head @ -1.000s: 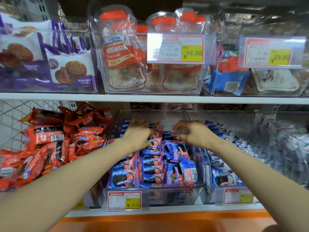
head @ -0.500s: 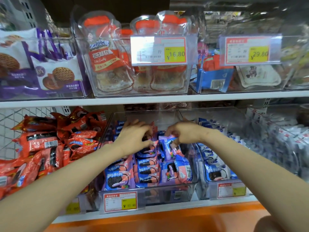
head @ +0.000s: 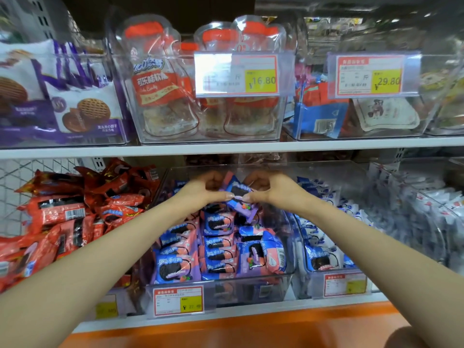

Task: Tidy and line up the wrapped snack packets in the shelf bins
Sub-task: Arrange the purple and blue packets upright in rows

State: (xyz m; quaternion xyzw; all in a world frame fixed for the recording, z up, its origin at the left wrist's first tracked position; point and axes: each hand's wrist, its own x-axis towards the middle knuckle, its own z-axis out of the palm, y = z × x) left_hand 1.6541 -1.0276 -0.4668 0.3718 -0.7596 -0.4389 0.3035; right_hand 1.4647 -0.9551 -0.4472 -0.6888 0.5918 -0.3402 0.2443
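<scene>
Far to the left of the left hand, a heap of red packets (head: 75, 217) lies jumbled, some flat and some tilted. The left hand (head: 203, 192) reaches in over the back half of the clear middle bin (head: 227, 288), fingers curled and thumb tip forward, pinching the left edge of a blue, pink and purple snack packet (head: 238, 195). That packet is raised above the others in the bin, tilted, and held between the two hands, whose thumbs nearly meet in front of it. Below and nearer than both hands, the rest of the blue and pink packets (head: 216, 243) stand in rough rows in the same bin: fairly even under the left wrist, leaning and overlapping under the right wrist. A red and yellow price label (head: 178, 301) sits on the bin's front wall. The right hand (head: 271, 190) mirrors the left, fingers curled round the packet's right edge. Right of the right forearm, a neighbouring bin holds white and blue packets (head: 319, 249). Above both hands runs the white shelf board (head: 226, 146).
</scene>
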